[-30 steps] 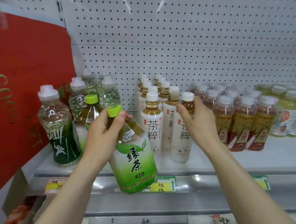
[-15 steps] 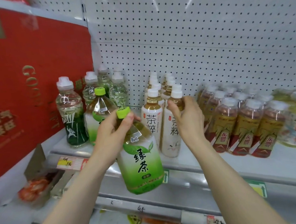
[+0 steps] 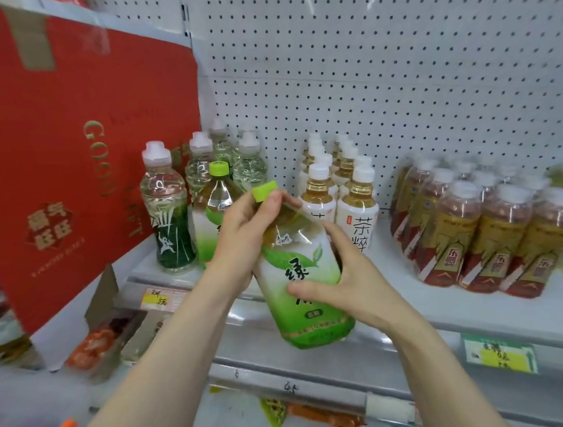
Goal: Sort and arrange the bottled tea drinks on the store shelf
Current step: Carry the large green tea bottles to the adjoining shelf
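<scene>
A large green tea bottle [image 3: 299, 270] with a green cap is held tilted in front of the shelf [image 3: 471, 308]. My left hand [image 3: 244, 237] grips its neck and shoulder. My right hand [image 3: 344, 276] wraps its label from the right side. On the shelf behind stands a second green tea bottle [image 3: 216, 216]. White-capped tea bottles with white labels [image 3: 355, 206] stand in two rows just right of the held bottle. Red-and-gold labelled tea bottles [image 3: 474, 229] fill the shelf further right.
Clear bottles with dark green labels [image 3: 168, 210] stand at the shelf's left end. A big red gift box [image 3: 61, 158] leans at the left. Price tags [image 3: 500, 354] hang on the shelf's front rail. A pegboard wall [image 3: 396, 64] backs the shelf. Lower shelves hold snack packets [image 3: 93, 348].
My right hand has left the white-labelled bottle on the shelf and come onto the green tea bottle. The view has swung left.
</scene>
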`<action>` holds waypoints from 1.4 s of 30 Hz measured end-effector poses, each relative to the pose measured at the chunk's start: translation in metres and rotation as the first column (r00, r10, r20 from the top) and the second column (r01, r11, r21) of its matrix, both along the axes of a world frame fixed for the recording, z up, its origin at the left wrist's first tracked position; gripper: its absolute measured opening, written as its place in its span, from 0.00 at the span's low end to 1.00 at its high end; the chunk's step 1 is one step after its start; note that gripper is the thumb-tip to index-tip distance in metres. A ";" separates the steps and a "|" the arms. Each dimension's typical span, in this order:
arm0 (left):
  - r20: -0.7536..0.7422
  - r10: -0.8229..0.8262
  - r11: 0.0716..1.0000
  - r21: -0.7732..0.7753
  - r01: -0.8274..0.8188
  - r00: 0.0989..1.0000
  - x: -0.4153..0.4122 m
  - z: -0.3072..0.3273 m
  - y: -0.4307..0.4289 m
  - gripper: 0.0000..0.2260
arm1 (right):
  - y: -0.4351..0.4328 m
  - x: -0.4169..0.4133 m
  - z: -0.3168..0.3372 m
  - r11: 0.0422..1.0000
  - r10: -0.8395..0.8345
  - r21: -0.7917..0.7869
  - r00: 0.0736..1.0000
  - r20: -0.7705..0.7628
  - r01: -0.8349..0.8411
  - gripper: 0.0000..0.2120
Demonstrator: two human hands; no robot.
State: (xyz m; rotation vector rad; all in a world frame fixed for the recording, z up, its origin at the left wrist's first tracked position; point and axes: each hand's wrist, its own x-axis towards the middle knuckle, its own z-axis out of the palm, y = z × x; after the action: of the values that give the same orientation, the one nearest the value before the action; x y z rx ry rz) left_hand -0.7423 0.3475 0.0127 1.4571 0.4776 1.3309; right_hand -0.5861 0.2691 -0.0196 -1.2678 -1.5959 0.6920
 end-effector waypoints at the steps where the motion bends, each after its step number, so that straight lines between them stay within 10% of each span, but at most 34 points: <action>1: -0.008 -0.007 1.000 0.017 0.007 1.000 0.001 0.002 0.000 0.09 | 0.001 -0.001 -0.003 0.999 -0.019 0.032 0.999 -0.050 0.020 0.41; 6: -0.232 0.617 0.754 0.449 -0.480 0.752 -0.030 0.008 0.037 0.24 | -0.003 -0.007 -0.028 0.985 -0.112 0.077 0.911 -0.397 0.155 0.38; 11: -0.576 0.585 0.809 0.367 -0.459 0.571 -0.053 -0.013 0.079 0.35 | -0.008 -0.008 -0.033 0.960 -0.212 0.039 0.812 -0.544 0.277 0.37; 31: -0.180 0.488 0.850 0.322 -0.417 0.854 -0.055 -0.046 0.041 0.35 | -0.044 -0.023 -0.046 0.876 -0.319 0.060 0.668 -0.672 0.479 0.29; 36: -0.137 0.255 0.941 0.264 -0.212 0.957 -0.022 -0.008 0.008 0.17 | -0.081 0.004 -0.039 0.798 -0.401 0.064 0.608 -0.685 0.599 0.28; 42: -0.210 -0.009 0.979 0.196 0.051 0.978 0.057 -0.014 -0.034 0.23 | -0.144 0.061 -0.040 0.669 -0.514 0.045 0.506 -0.693 0.742 0.33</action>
State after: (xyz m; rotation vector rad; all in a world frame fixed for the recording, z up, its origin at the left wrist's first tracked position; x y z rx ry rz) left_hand -0.6853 0.3134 -0.0012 1.7754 0.4636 1.2356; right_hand -0.5255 0.1255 -0.0596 -1.0812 -0.5421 0.2707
